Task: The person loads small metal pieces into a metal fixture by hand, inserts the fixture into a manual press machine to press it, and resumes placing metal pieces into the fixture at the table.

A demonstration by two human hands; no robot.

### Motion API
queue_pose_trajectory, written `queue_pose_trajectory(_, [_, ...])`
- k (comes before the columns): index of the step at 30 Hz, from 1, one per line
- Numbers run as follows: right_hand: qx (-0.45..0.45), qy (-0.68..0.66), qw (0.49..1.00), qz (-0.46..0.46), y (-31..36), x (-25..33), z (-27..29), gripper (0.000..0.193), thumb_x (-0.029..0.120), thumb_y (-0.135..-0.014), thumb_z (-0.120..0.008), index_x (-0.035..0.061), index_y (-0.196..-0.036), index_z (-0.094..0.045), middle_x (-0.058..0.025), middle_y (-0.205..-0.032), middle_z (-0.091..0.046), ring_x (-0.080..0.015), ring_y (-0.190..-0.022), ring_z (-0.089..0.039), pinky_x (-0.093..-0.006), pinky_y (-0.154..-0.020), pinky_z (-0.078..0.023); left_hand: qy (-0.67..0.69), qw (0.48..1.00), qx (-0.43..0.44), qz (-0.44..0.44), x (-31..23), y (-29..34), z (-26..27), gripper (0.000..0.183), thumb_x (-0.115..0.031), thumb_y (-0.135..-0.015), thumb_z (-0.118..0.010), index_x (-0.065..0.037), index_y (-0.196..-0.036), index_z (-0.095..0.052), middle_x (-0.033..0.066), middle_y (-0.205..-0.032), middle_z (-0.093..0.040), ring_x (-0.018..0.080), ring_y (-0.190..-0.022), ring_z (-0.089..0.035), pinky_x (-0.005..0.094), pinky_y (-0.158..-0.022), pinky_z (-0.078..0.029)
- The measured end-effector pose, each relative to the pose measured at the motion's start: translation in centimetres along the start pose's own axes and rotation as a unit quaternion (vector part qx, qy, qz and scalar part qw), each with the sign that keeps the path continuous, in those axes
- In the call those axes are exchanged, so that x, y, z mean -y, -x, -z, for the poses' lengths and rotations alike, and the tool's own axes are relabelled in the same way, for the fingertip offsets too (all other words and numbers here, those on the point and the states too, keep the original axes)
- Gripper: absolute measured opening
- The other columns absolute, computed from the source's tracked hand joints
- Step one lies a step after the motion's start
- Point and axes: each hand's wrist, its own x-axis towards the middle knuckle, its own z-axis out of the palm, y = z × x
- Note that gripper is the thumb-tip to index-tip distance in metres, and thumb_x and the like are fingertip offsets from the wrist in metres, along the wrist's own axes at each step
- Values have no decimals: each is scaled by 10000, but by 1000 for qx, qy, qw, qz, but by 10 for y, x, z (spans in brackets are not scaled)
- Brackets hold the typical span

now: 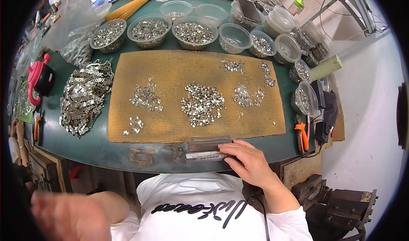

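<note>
Along the table edge (113, 158), right hand (249, 160) clasps a metal bar (206, 155); left hand (70, 217), well clear, grip indistinct.

1. Green-topped table (91, 142): center, extending to 9 o'clock.
2. White wall (362, 121): 3 o'clock, brightly lit.
3. Grey metal frame (361, 13): 2 o'clock.
4. Wooden panel (300, 170): 4 o'clock, below table edge.
5. Dark metal machinery (347, 207): 4 o'clock, farther out.

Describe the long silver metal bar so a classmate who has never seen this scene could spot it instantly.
Find the large tan textured mat on the dark green table. Between its near edge and the table's lies the long silver metal bar, the right hand at its right end. It shines brighter than the dark flat block just behind it.
</note>
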Motion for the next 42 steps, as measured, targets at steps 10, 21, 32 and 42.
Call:
queue_pose_trajectory(10, [-18, 23, 997, 68, -8, -7, 3, 101, 108, -910, -805, 75, -1006, -799, -64, -1131, -802, -236, -1019, -763, -402, -971, -576, -95, 863, 444, 221, 34, 94, -8, 269, -61, -838, -803, -16, -1102, -785, 151, -1129, -755, 412, -1150, -695, 481, -983, -570])
queue_pose_trajectory(21, [6, 19, 991, 136, -118, 4, -19, 157, 127, -976, -740, 92, -1122, -785, -92, -1107, -789, -293, -953, -773, -401, -822, -616, -157, 778, 569, 217, 44, 129, -31, 502, -269, -961, -778, -7, -1376, -673, 196, -1451, -639, 410, -1412, -550, 557, -1189, -422])
queue_pose_trajectory(32, [81, 116, 978, 150, -176, 2, -65, 148, 176, -962, -748, 87, -1080, -741, -82, -1010, -678, -298, -935, -733, -422, -756, -593, -101, 802, 532, 252, 42, 133, -19, 334, -190, -931, -794, -24, -1216, -743, 149, -1289, -703, 363, -1322, -622, 509, -1119, -506])
queue_pose_trajectory(42, [133, 61, 980, 132, -180, -2, -54, 115, 206, -981, -725, 113, -1048, -729, -67, -1069, -673, -299, -983, -725, -437, -798, -586, -134, 828, 477, 263, 62, 116, -22, 224, -69, -867, -817, -27, -1081, -765, 94, -1048, -716, 310, -1024, -682, 414, -880, -574])
